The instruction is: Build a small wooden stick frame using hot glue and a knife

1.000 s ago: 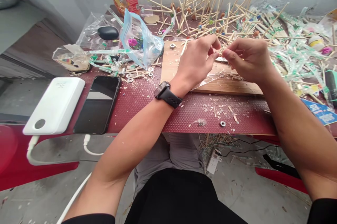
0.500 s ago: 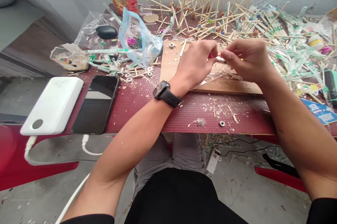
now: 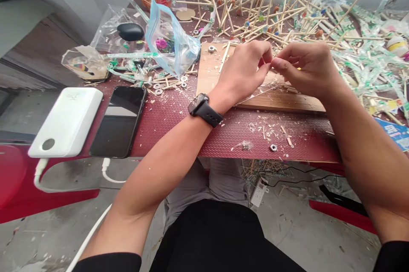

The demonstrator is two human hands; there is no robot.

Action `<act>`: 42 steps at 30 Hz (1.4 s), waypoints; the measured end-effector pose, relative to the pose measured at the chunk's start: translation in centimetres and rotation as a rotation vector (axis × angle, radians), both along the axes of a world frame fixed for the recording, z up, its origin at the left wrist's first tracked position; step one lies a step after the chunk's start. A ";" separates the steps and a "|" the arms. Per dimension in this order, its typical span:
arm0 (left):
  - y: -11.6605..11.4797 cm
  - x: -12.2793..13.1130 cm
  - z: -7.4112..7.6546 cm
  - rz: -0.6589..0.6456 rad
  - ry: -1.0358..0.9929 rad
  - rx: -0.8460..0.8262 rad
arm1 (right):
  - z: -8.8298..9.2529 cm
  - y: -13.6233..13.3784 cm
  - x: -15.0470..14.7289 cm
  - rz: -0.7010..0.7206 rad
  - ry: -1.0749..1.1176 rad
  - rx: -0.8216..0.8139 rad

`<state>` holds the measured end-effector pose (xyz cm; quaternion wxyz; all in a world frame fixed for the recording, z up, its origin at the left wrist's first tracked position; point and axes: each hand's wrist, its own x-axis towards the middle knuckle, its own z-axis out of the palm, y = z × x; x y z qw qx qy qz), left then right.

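Above the wooden board, my left hand and my right hand meet fingertip to fingertip. Both are closed in a pinch. Whatever lies between the fingers is too small and too covered to name. A thin clear plastic strip shows under the hands, over the board. Wood crumbs and bits of stick are strewn on the board, and a metal nut sits at its far left corner. A black watch is on my left wrist.
A white power bank and a black phone lie at the left. Behind them stands an open zip bag. Stick frames rise at the back, with plastic wrappers heaped at the right. Another nut lies near the front edge.
The view has shifted slightly, so most things sit a little to the right and higher. My fingertips have come together; a small gap with a pale bit showed between them before.
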<state>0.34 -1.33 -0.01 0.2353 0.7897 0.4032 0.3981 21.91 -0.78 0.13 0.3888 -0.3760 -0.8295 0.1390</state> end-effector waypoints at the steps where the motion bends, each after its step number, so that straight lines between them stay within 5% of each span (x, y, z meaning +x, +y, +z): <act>1: 0.1 0.0 0.0 0.001 0.003 0.007 | 0.0 0.0 0.0 0.000 -0.001 -0.002; 12: -0.1 -0.2 -0.1 -0.030 0.125 -0.015 | 0.3 -0.5 -0.2 0.046 -0.091 0.006; 27: 1.1 -0.2 -0.5 -0.044 -0.163 0.009 | -0.1 0.1 -0.1 -0.005 -0.036 -0.086; 42: 1.8 -0.6 -0.6 -0.038 -0.212 -0.024 | 0.0 0.4 0.2 -0.058 -0.039 -0.072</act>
